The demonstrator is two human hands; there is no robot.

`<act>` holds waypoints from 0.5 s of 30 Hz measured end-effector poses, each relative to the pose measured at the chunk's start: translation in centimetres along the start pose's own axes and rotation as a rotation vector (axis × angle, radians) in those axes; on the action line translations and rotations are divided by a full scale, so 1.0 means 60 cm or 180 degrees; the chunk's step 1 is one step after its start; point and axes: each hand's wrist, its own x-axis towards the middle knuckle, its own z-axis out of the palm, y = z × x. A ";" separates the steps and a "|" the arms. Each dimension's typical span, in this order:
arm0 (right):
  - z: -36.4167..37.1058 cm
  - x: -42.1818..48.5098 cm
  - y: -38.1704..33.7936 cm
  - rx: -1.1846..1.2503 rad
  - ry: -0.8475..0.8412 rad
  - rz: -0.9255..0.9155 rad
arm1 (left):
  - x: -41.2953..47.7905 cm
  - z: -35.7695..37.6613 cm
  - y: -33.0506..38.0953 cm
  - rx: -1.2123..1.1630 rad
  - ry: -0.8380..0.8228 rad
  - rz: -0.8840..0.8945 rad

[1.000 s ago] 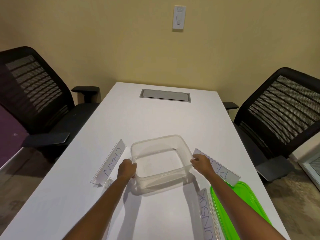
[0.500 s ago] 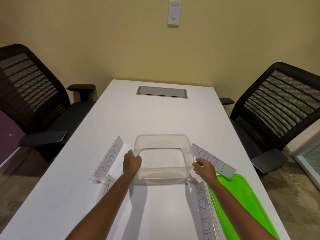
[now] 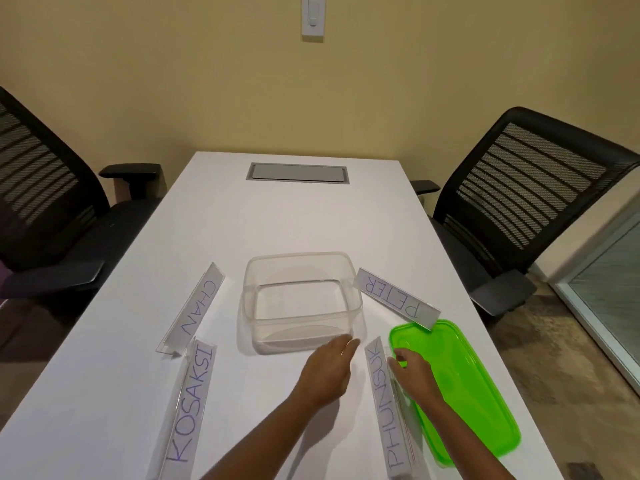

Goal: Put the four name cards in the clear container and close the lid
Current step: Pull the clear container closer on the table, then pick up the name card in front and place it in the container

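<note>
The clear container (image 3: 301,303) stands empty in the middle of the white table (image 3: 277,220). Name cards lie around it: CHAN (image 3: 195,311) at its left, KOSAKSI (image 3: 190,403) at the near left, PETER (image 3: 394,297) at its right, PHUNSUK (image 3: 389,407) at the near right. The green lid (image 3: 464,386) lies flat beside PHUNSUK, with PETER's end over its far edge. My left hand (image 3: 329,368) hovers open just in front of the container, left of PHUNSUK. My right hand (image 3: 412,372) is at the far end of PHUNSUK, over the lid's edge, fingers curled and apart.
Two black mesh office chairs stand at the table's sides, one on the left (image 3: 45,202) and one on the right (image 3: 519,202). A grey cable hatch (image 3: 298,173) is set into the table's far end. A wall switch (image 3: 313,15) is above.
Both hands have let go of the container, which now rests on the table. They moved toward me and to the right, to the PHUNSUK card. The view tilted down, showing KOSAKSI.
</note>
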 end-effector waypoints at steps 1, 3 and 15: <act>0.002 -0.006 0.005 -0.0068 -0.0065 0.0054 | -0.001 0.011 0.012 -0.0118 -0.0245 -0.0231; 0.008 -0.014 0.017 -0.0146 -0.0206 0.0157 | -0.001 0.032 0.028 -0.0380 -0.0532 -0.0776; 0.065 -0.043 0.007 0.0564 -0.0605 0.0512 | 0.011 0.045 0.041 -0.1595 -0.1408 -0.1476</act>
